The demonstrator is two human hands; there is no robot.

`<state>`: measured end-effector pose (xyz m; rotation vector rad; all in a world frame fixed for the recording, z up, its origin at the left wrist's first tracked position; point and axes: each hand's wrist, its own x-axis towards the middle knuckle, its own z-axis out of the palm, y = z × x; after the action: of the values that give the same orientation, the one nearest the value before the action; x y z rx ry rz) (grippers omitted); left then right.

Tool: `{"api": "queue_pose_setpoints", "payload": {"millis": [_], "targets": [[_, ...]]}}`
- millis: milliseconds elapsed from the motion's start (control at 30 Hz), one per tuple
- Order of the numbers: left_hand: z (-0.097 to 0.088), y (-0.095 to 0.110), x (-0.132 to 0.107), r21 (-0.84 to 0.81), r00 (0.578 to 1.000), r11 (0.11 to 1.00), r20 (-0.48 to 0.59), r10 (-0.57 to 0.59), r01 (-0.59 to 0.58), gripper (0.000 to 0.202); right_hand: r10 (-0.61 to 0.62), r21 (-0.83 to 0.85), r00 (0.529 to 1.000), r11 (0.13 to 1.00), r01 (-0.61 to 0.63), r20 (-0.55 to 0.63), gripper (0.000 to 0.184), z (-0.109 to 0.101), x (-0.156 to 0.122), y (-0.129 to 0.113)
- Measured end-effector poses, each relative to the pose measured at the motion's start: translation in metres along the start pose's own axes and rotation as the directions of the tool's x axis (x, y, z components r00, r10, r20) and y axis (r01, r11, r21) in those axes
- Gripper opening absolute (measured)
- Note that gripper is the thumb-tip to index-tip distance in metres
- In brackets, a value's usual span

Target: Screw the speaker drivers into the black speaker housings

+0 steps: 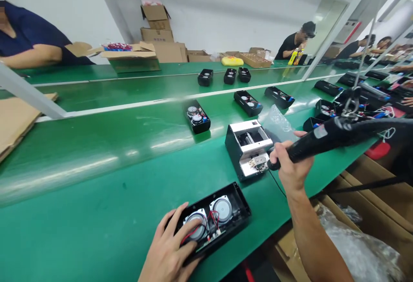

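On the green bench, a black speaker housing (240,204) lies open side up, showing two round drivers, red and black wires and a small circuit board. My left hand (171,245) grips its near left end, fingers reaching over the rim onto one driver. Wrapped round a black electric screwdriver (318,140) is my right hand (295,172). The screwdriver hangs from a hook and points left, its tip at the silver front of a screw feeder (234,153). I cannot make out a screw on the tip.
More open speaker housings (196,116) stand on the green conveyor (97,144) beyond the bench. A clear plastic bag (279,123) lies behind the feeder. Cardboard boxes (371,191) stand below the bench at right. Other people (35,37) sit across the line. A white post (32,90) rises at left.
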<state>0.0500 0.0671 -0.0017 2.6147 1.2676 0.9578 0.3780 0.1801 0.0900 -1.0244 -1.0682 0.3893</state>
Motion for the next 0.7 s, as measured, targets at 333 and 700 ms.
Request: {"api": "queue_pose_setpoints", "payload": {"millis": [333, 700], "targets": [[0.004, -0.002, -0.002, -0.023, 0.999, 0.999, 0.034, -0.024, 0.025, 0.027, 0.269, -0.173, 0.930, 0.958, -0.230, 0.250, 0.043, 0.005, -0.007, 0.005], [0.012, 0.012, 0.010, 0.003, 0.996, 0.999, 0.084, -0.035, 0.035, 0.031, 0.063, 0.438, 0.917, 0.864, -0.248, 0.395, 0.039, 0.010, -0.085, -0.072]]}}
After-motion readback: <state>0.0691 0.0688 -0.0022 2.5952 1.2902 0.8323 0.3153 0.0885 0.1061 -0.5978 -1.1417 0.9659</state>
